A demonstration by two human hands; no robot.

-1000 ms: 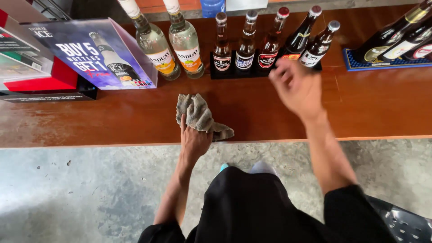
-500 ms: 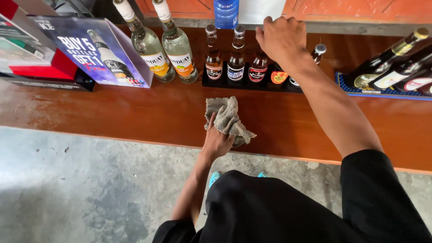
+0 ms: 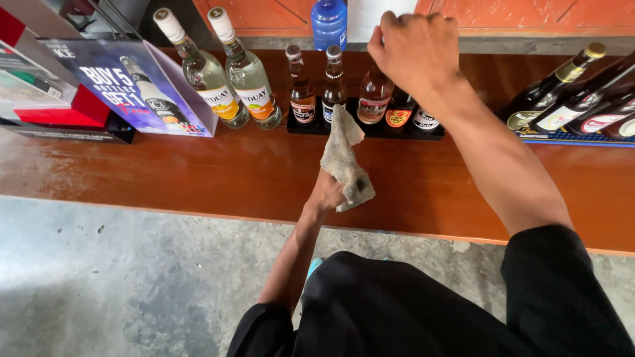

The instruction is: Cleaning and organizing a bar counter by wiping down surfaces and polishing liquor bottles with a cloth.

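Rag (image 3: pixel 344 158), grey and crumpled, was in your left hand (image 3: pixel 326 193); your fingers were pinched shut on its lower end, and the cloth stood up from them, its top corner overlapping the black tray (image 3: pixel 311 127) at the back of the reddish wooden counter (image 3: pixel 198 175); your right hand (image 3: pixel 415 49) was stretched out over the row of small brown bottles, fingers curled downward and close together over the top of a clear brown bottle (image 3: pixel 374 99); whether they actually gripped its cap could not be told; two more small brown bottles (image 3: pixel 302 96) stood on the tray to the left of it, and two with round labels sat under your forearm; two tall clear bottles (image 3: pixel 228 79) with white caps leaned just left of the tray; beside them stood a purple printed display stand (image 3: pixel 132 89), with red and black boxes (image 3: pixel 53 112) behind it; a blue plastic bottle (image 3: pixel 329 23) stood behind the row; dark bottles lay tilted on a blue mat (image 3: pixel 569 137) at the far right; grey concrete floor (image 3: pixel 119 277) showed below the counter edge.
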